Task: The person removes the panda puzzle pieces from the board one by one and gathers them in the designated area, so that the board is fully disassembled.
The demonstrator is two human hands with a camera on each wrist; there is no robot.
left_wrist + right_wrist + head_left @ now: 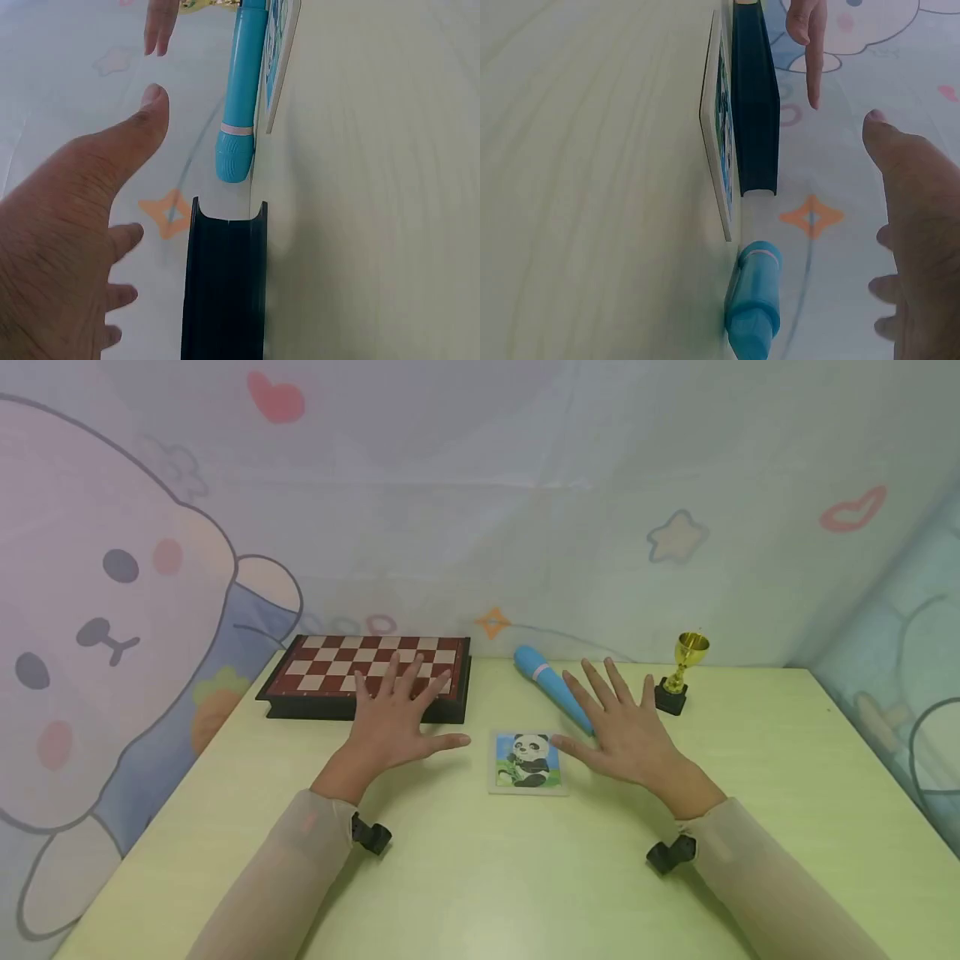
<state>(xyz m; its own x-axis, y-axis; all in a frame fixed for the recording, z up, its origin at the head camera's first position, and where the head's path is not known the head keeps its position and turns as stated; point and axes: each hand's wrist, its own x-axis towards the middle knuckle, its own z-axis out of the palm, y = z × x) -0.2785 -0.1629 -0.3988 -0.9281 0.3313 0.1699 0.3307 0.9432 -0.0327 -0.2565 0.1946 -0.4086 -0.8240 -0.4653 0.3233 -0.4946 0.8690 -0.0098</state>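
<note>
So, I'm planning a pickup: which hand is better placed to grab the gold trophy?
Probably the right hand: both are empty, but it is nearer the gold trophy; the left hand is by the checkered board.

Work surface: one pale yellow-green tabletop, smooth, with faint grain-like streaks in the wrist views. Its side edges converge toward the rear edge, which lies along a light backdrop with faint creases. Backdrop print, left: a large cartoon bear, outlined in gray, with pink cheeks, blue clothing and an orange carrot motif. Upper left: a solid pink heart. Center, low: an orange four-pointed star. Right: a gray-outlined star and a heart outline. Far right: an angled, bluish printed side panel. Illumination: soft; lilac cast upper left, greenish cast right.
</note>
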